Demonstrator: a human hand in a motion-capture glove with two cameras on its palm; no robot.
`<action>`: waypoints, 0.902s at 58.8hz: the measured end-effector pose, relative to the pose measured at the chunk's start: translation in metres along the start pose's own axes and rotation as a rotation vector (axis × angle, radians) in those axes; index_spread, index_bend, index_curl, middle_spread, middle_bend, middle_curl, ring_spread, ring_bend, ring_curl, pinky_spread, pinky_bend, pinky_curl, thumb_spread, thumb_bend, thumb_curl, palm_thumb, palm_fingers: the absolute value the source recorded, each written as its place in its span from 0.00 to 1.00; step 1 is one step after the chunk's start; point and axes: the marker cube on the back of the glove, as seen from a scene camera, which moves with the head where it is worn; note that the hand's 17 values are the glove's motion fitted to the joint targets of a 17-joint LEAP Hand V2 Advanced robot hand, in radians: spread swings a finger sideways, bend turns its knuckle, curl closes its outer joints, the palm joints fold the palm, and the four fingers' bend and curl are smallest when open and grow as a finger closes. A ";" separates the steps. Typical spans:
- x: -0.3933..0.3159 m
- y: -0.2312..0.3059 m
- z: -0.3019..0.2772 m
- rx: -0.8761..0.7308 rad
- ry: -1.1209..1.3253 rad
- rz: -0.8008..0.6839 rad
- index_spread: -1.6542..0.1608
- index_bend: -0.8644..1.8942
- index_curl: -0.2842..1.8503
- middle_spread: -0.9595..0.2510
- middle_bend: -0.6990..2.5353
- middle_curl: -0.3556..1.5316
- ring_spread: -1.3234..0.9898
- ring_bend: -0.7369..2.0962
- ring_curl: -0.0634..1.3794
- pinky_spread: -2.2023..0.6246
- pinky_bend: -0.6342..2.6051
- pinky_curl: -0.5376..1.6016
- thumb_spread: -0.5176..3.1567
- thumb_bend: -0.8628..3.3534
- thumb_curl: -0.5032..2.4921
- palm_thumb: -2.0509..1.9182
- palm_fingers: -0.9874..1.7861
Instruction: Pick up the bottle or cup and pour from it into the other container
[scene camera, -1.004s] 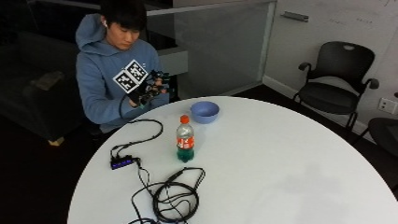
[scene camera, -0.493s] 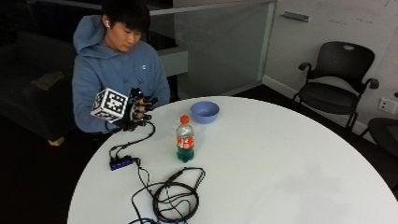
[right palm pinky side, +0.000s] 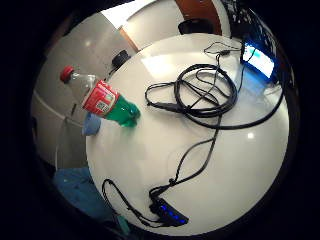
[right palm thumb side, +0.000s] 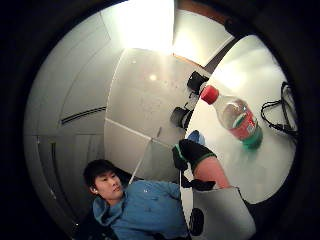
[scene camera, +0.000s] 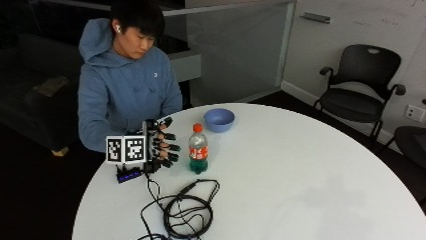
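The bottle (scene camera: 198, 150) stands upright on the white bench (scene camera: 299, 180), red cap on, with green liquid low in it and a red label round its middle. Just behind it, toward the person, sits the blue bowl (scene camera: 219, 119), close to the bottle but apart from it. My gloved right hand (scene camera: 160, 145) hovers just beside the bottle on the side away from the bowl, fingers spread and only slightly bent, holding nothing; I see no contact with the bottle yet.

What worries me first is the cap: it looks to be on (I can't tell whether it is screwed tight), so tipping the bottle as it stands would pour nothing. The bottle is tall and narrow with little liquid in it, so I judge that a sideways nudge from my fingertips could knock it over before I close round it, and it would fall toward the bowl.

Near the bench edge on my hand's side lies a small black hub (scene camera: 129, 174) with blue lights, and a coil of black cable (scene camera: 186, 210) sits in front of the bottle. A low sweep of the hand could snag either one.
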 end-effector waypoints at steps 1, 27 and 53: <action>0.002 -0.002 0.001 -0.008 -0.004 0.004 0.72 0.36 0.24 0.80 0.28 0.35 0.64 0.43 0.25 0.87 0.31 0.42 0.39 0.20 0.30 0.67 0.38; 0.029 -0.030 0.081 -0.260 -0.226 0.115 0.70 0.35 0.21 0.84 0.27 0.34 0.67 0.45 0.26 0.90 0.37 0.43 0.38 0.20 0.30 0.68 0.36; 0.008 -0.039 0.139 0.014 -0.295 0.064 0.81 0.40 0.28 0.81 0.33 0.38 0.57 0.45 0.25 0.85 0.30 0.40 0.33 0.21 0.33 0.76 0.70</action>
